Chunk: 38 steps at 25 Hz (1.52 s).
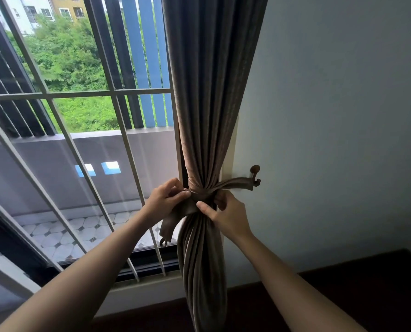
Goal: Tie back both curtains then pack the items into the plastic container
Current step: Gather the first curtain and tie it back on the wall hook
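Observation:
A brown curtain [209, 104] hangs at the right edge of the window, gathered into a bundle at mid-height. A matching fabric tieback [235, 183] wraps the bundle and runs to a round metal wall hook [255, 174] on the right. My left hand [167, 196] pinches the tieback on the bundle's left side. A loose end of the tieback [169, 226] hangs below that hand. My right hand [225, 213] grips the tieback on the front right of the bundle, thumb pointing left. No plastic container is in view.
A window with cream metal bars [80, 94] fills the left, a tiled balcony [80, 226] beyond it. A pale wall [331, 116] stands to the right. Dark wooden floor [355, 291] lies below, near the window sill [137, 283].

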Each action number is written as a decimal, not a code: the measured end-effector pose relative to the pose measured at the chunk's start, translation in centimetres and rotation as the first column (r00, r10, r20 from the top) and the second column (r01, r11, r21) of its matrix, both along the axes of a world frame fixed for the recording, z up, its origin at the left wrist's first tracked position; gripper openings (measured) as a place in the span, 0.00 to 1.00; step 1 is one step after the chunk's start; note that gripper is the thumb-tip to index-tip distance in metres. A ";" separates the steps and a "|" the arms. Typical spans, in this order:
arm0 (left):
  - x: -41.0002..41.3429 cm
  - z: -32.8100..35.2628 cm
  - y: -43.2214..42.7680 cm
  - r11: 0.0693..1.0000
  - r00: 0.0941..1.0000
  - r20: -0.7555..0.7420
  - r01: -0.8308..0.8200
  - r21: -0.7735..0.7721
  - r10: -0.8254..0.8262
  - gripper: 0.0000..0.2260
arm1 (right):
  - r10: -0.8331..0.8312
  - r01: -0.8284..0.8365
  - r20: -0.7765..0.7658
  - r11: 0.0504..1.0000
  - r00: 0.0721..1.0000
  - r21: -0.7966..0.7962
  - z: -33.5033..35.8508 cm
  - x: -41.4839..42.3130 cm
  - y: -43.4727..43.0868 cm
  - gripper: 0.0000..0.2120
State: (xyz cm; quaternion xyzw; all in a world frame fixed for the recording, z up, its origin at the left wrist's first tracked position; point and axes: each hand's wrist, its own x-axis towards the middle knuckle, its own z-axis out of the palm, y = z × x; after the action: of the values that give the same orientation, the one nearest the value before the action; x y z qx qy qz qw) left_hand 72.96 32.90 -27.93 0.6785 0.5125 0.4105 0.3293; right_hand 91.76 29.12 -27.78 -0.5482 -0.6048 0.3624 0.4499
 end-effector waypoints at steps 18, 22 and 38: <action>-0.7 0.6 2.6 0.938 0.902 -0.422 0.221 0.265 -0.093 0.06 | -0.133 0.098 0.225 0.982 0.965 0.161 -0.1 -0.5 3.6 0.22; -1.0 1.4 4.1 0.928 0.870 -0.431 0.335 0.161 -0.239 0.15 | -0.208 0.177 0.215 0.972 0.954 0.153 -0.1 -0.6 2.5 0.19; -1.5 1.4 4.2 0.771 0.548 -0.661 0.632 -0.074 -0.513 0.15 | -0.771 0.766 -0.067 0.613 0.634 0.191 -1.9 -5.6 -0.3 0.16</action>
State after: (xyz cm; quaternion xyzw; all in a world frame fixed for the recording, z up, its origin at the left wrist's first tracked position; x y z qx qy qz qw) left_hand 71.48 37.07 -26.53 0.9318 0.3049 0.0623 0.1870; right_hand 86.13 28.86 -29.66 -0.7095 -0.3500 0.0660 0.6081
